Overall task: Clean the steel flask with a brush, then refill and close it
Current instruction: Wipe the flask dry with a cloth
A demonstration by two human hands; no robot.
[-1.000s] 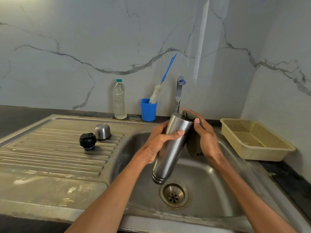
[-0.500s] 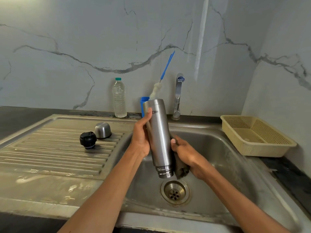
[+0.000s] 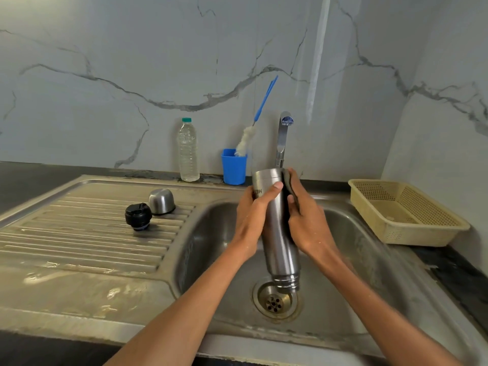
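The steel flask (image 3: 280, 241) is held upside down over the sink basin (image 3: 351, 262), its open mouth pointing at the drain (image 3: 274, 302). My left hand (image 3: 253, 215) grips its upper part from the left. On the flask's right side, near its base, my right hand (image 3: 306, 223) presses a dark scrub pad (image 3: 289, 184). The blue-handled bottle brush (image 3: 253, 128) stands in a blue cup (image 3: 233, 167) behind the sink. The flask's black stopper (image 3: 137, 216) and steel cap (image 3: 161, 201) rest on the ribbed drainboard.
The tap (image 3: 283, 138) rises just behind the flask. A clear plastic water bottle (image 3: 188, 151) stands at the wall left of the cup. A beige plastic basket (image 3: 406, 212) sits on the dark counter to the right.
My right hand slid the pad from the flask's mouth end up to its base end. The flask moved a little right and lower over the drain.
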